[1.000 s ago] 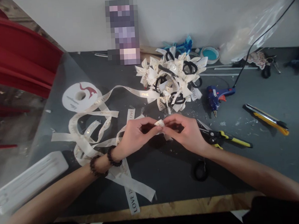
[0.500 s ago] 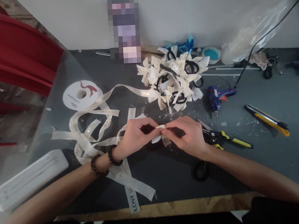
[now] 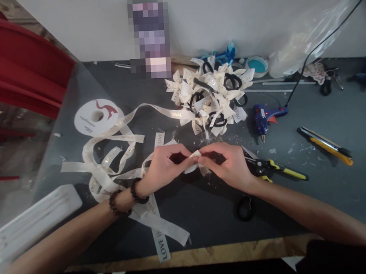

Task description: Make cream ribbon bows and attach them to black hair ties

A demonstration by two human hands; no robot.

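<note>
Between my fingertips, over the middle of the dark table, is a small folded piece of white ribbon (image 3: pixel 191 167). My left hand (image 3: pixel 167 164) pinches it from the left, thumb and forefinger closed. From the right, my right hand (image 3: pixel 227 163) pinches the same piece, its fingertips touching those of the left. Long loose ribbon (image 3: pixel 93 158) with gold lettering lies in loops beside my left wrist, near a white ribbon spool (image 3: pixel 84 119). Beyond my hands sits a pile of ribbon bows (image 3: pixel 185 92) with black hair ties (image 3: pixel 233 82). Another black hair tie (image 3: pixel 244 208) lies below my right hand.
Right of the pile lies a blue glue gun (image 3: pixel 262 120) with its cord. Yellow-black pliers (image 3: pixel 284 169) and a yellow utility knife (image 3: pixel 327 145) are on the right. A white case (image 3: pixel 37 222) lies at left. A teal-filled tub (image 3: pixel 258 66) stands at the back.
The ribbon piece has turned slightly between my fingertips, its upper tip now more pointed. Both hands keep their pinch. The whole view has shifted a little.
</note>
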